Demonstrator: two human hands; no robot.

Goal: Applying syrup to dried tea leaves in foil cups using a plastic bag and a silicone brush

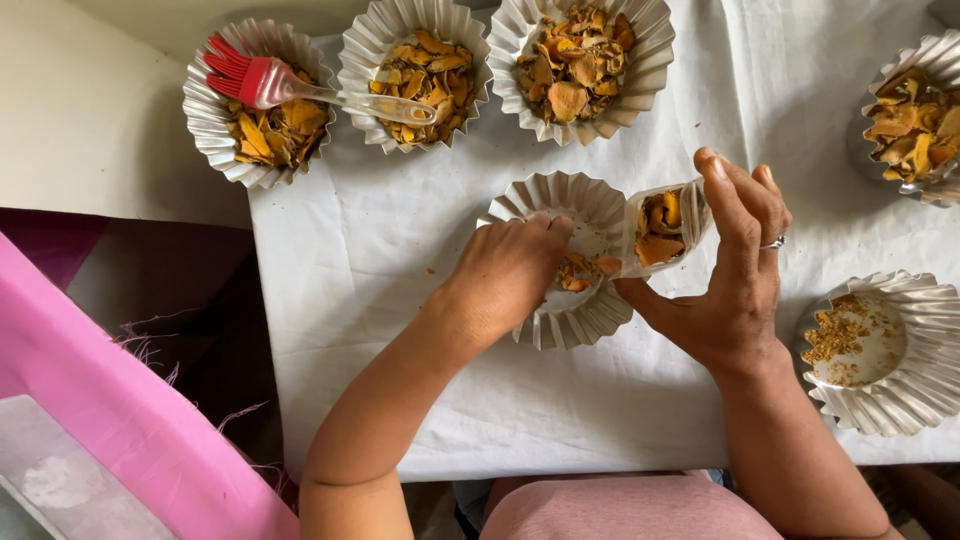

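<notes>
Fingers (545,228) of our left hand (505,270) are bunched and dipped into the fluted foil cup (570,320) at the centre of the frame, pressed onto a few orange dried pieces (580,272) on its floor; whether they pinch one we cannot tell. Our right hand (735,270), just right of centre, grips a small clear tub (665,225) tipped on its side, mouth over the cup's rim, thumb below and the other digits spread over its end. Some orange pieces remain inside the tub.

Outward on the white cloth (400,300) covering the tabletop, three foil cups along the top of the frame look filled, as does one at the upper right edge. A red brush (262,80) rests across the two upper-left cups. At the lower right, another foil cup (880,350) holds only crumbs. By our judgement the centre cup is barely started, and the crumb cup is unfilled.
</notes>
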